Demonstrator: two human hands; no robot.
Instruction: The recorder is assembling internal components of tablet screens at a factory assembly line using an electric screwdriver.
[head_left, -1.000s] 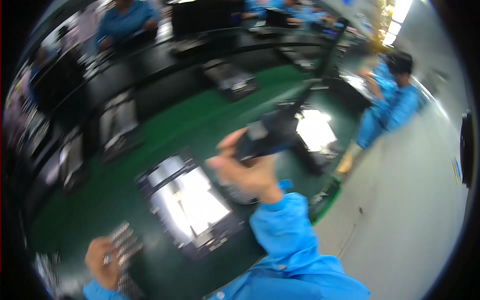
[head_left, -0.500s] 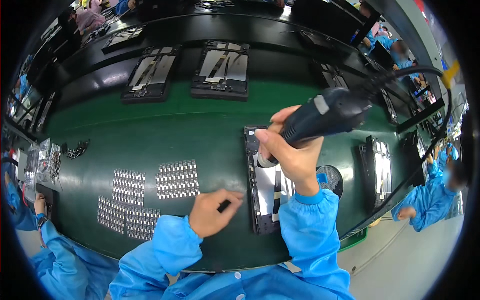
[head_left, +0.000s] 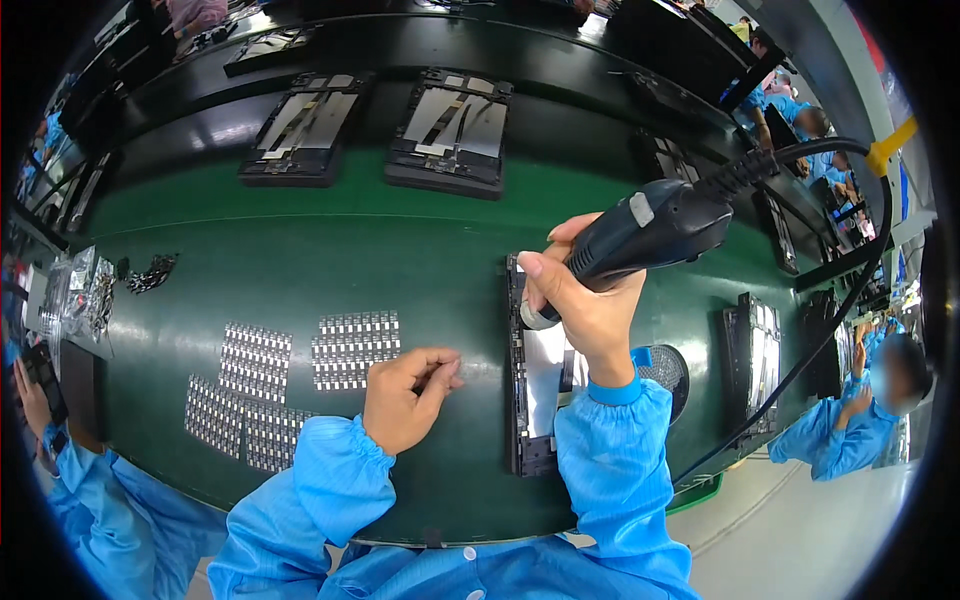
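Observation:
My right hand point(head_left: 585, 300) grips a dark electric screwdriver point(head_left: 645, 232) with a black cable, its tip down at the upper left edge of a flat device panel in a black frame point(head_left: 535, 400) on the green belt. My left hand point(head_left: 405, 395) rests on the belt just left of that panel, fingers curled and pinched, next to sheets of small silver parts point(head_left: 352, 348). Whether the fingers hold a part I cannot tell.
More sheets of silver parts point(head_left: 240, 400) lie to the left. Two framed panels point(head_left: 450, 130) point(head_left: 300, 140) sit on the black conveyor behind. A round black dish point(head_left: 665, 370) is at my right. Another panel point(head_left: 755, 350) lies further right. Other people in blue work at both sides.
The view has steadied over the belt. My left hand slid a little up toward the silver sheets; my right hand still holds the screwdriver over the panel.

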